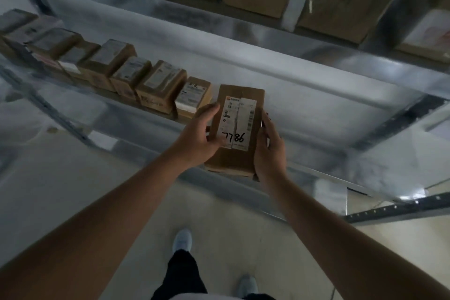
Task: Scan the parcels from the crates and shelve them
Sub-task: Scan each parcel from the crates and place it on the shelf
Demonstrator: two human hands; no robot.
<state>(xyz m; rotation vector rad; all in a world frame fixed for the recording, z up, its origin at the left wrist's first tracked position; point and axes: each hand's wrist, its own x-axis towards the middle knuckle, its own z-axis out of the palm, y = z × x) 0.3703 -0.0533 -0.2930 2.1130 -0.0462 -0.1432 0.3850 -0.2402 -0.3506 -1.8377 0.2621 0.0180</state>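
The left hand [198, 134] grips the left long edge of a brown cardboard parcel [237, 129], thumb laid across the top face beside the label and fingers curled under the box. The right hand [269, 151] grips the right long edge, fingers wrapped along the side wall. Both hands are closed on the same parcel; neither is free.

The parcel is held between the hands at the front lip of the metal shelf [304, 109]. Its near end overhangs the shelf edge. Whether its far end already rests on the shelf surface cannot be determined. A white shipping label [237, 124] faces up, with the handwritten number 7786 at its near end.

Key relation: the parcel's long axis runs away from the person, front to back across the shelf, parallel to the hands' reach. Both hands sit at about the same distance along it, at its near half.

Immediately left of the parcel stands a row of shelved parcels [117, 73], extending away to the left. The nearest of these lies just beside the left fingertips. The held parcel is aligned as the next unit in the row.

Probable step: shelving. The move requires a forward push along the long axis, with clearance for the left fingers against the neighbouring parcel.
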